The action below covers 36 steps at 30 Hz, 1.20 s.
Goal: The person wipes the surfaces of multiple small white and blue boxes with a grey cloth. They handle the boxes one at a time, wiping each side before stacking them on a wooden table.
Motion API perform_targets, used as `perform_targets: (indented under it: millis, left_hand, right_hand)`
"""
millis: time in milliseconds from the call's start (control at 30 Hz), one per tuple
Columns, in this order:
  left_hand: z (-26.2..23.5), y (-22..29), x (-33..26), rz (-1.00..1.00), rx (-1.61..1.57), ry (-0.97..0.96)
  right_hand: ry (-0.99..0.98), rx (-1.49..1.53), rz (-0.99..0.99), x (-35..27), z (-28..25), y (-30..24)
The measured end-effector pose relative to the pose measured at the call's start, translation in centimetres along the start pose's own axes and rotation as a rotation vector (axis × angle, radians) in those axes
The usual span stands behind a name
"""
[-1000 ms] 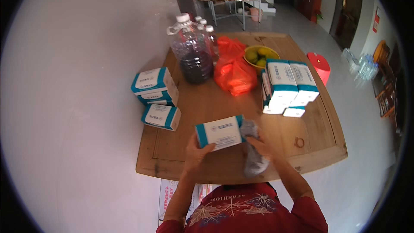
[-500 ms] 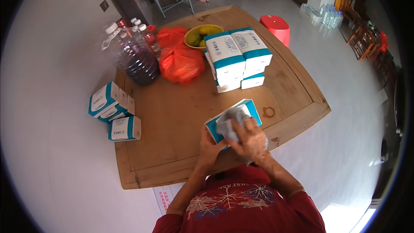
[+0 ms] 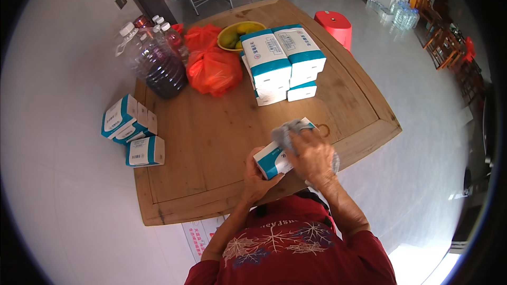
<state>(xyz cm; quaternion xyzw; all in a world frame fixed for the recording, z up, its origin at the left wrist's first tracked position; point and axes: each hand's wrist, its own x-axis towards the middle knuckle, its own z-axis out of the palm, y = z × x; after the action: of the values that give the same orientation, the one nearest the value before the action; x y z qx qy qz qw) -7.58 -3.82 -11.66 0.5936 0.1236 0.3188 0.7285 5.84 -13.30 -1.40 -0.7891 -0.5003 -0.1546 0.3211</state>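
Observation:
Near the front edge of the wooden table [image 3: 211, 174], my left hand [image 3: 257, 178] grips the left end of a white-and-teal box [image 3: 272, 161], thumb along its near side. My right hand [image 3: 312, 157] is closed on a crumpled grey cloth [image 3: 287, 133] and presses it against the far, right part of the box. Hand and cloth hide much of the box's right half. A corner of the cloth hangs out beside the right wrist.
Beyond my hands stand stacked matching boxes [image 3: 270, 63]; several more [image 3: 145, 151] sit at the left edge. Large bottles [image 3: 163, 76], red plastic bags [image 3: 214, 71] and a yellow fruit bowl [image 3: 222, 46] occupy the far left. A red stool [image 3: 335, 24] stands past the table's right side.
The held box has been turned, so a white-and-teal printed side now shows where a teal face with white edges showed before. The right hand and cloth have shifted slightly over it.

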Motion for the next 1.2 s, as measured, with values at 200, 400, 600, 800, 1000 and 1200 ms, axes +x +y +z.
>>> perform_targets:
  millis: [200, 400, 600, 800, 1000, 1200]
  left_hand:
    - [-2.9, -3.3, -1.7, 0.090, 0.370, -0.117]
    - [0.2, -0.3, -0.4, 0.007, 0.088, 0.012]
    - [0.0, 0.1, 0.2, 0.022, 0.212, 0.024]
    - [-1.4, -0.5, 1.5, -0.001, 0.008, 0.093]
    - [-2.8, -2.2, 1.2, -0.043, -0.337, 0.124]
    - [-1.2, 2.3, 2.2, -0.258, -0.339, 0.142]
  right_hand:
    - [-0.086, 0.060, -0.300, -1.5, 0.8, -4.6]
    - [0.004, -0.007, -0.151, -1.4, 1.0, -1.7]
    - [0.199, -0.103, 0.176, -1.0, 2.8, 3.6]
    - [0.066, -0.116, 0.128, -3.3, 6.8, 0.1]
    - [0.114, 0.043, -0.193, -3.8, 6.4, -2.9]
    - [0.177, -0.151, 0.217, -0.8, 7.8, 3.3]
